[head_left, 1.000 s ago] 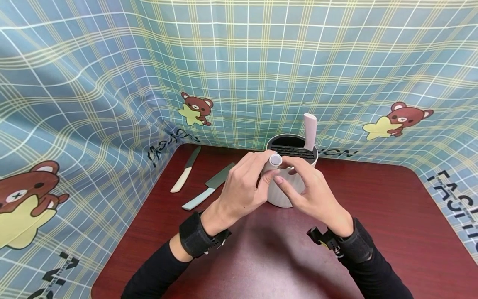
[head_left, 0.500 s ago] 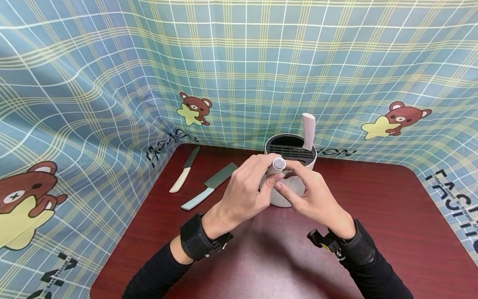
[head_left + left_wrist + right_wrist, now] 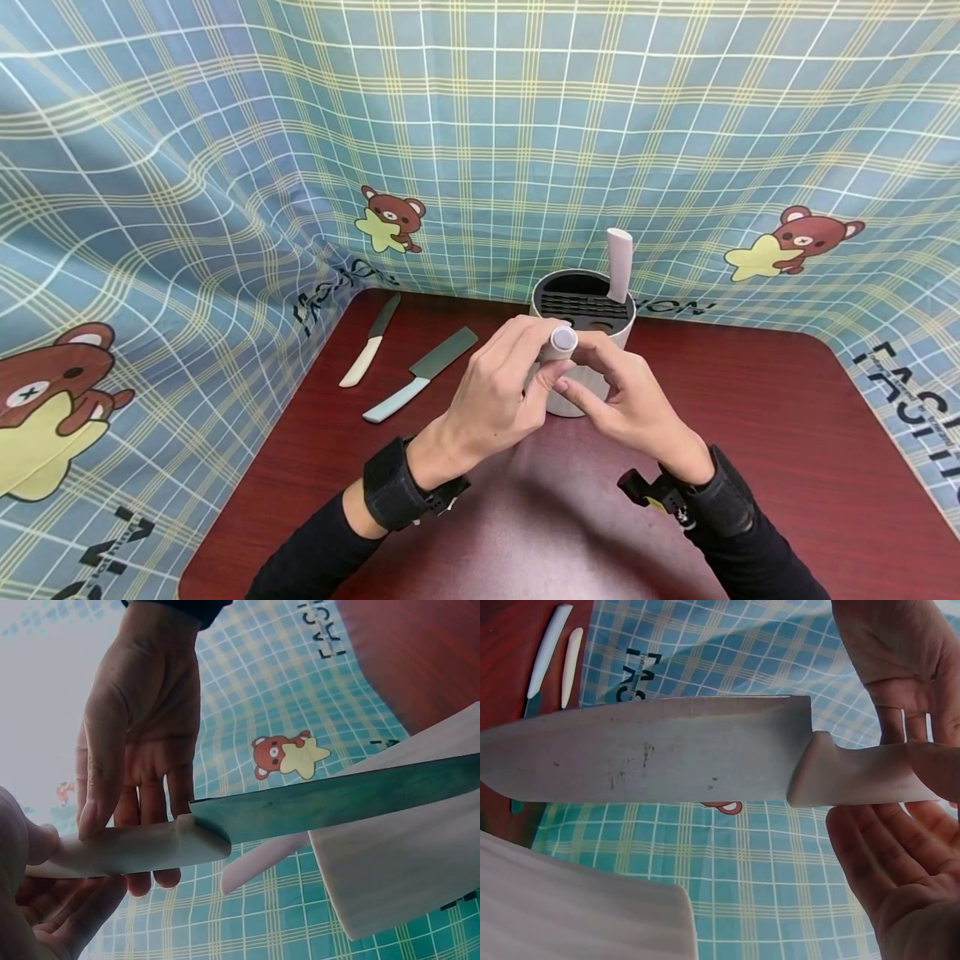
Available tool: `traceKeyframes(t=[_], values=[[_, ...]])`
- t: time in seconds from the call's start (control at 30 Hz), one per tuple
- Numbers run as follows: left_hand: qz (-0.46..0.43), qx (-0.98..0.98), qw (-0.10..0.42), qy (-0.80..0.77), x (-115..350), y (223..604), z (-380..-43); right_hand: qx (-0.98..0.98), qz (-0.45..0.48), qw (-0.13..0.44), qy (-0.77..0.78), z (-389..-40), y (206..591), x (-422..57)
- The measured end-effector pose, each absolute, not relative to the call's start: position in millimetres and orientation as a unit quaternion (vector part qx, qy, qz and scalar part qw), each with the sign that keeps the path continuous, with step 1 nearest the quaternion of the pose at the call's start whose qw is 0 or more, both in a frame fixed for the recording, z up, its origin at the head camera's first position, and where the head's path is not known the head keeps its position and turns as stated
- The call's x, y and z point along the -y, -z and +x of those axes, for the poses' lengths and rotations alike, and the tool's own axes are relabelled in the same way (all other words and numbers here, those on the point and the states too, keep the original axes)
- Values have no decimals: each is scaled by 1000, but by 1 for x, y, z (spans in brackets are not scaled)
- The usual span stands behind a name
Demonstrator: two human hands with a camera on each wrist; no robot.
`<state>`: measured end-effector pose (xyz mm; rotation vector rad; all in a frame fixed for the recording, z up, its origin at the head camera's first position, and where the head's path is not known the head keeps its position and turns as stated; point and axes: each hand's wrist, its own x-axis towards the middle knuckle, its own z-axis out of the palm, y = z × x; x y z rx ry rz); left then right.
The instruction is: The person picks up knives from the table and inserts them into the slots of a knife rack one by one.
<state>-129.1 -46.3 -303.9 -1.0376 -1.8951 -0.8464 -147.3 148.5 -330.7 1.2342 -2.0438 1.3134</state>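
My left hand [image 3: 491,387] holds a chef's knife by its pale handle [image 3: 564,339], thumb and fingers around it. The right hand [image 3: 630,392] meets it from the other side, thumb and fingertips at the same handle. In the left wrist view the broad blade [image 3: 337,802] extends away from both hands, overlapping the white holder [image 3: 405,870]. The right wrist view shows small dark specks on the blade [image 3: 705,750]. Behind the hands stands the round white knife block [image 3: 577,403] with a black slotted top. A pink handle [image 3: 619,265] sticks up from its right side.
Left of the hands lie a cleaver with a light blue handle [image 3: 397,400] and a smaller knife with a cream handle [image 3: 362,362], both with dark blades. The dark red table [image 3: 750,433] is bordered by a plaid bear-print cloth [image 3: 510,167].
The knife handle has shifted slightly right and toward me, away from the block's top. My right thumb and fingers have drawn in closer around it. The knives on the table stay put.
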Motion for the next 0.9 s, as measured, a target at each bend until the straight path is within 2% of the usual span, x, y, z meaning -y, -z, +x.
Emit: traceKeyframes(t=[0.53, 0.9], values=[[-427, 750, 361, 354, 48, 302, -126, 680, 483, 195, -516, -144, 327, -148], [-433, 742, 374, 349, 46, 298, -130, 686, 479, 204, -508, -140, 320, -151]])
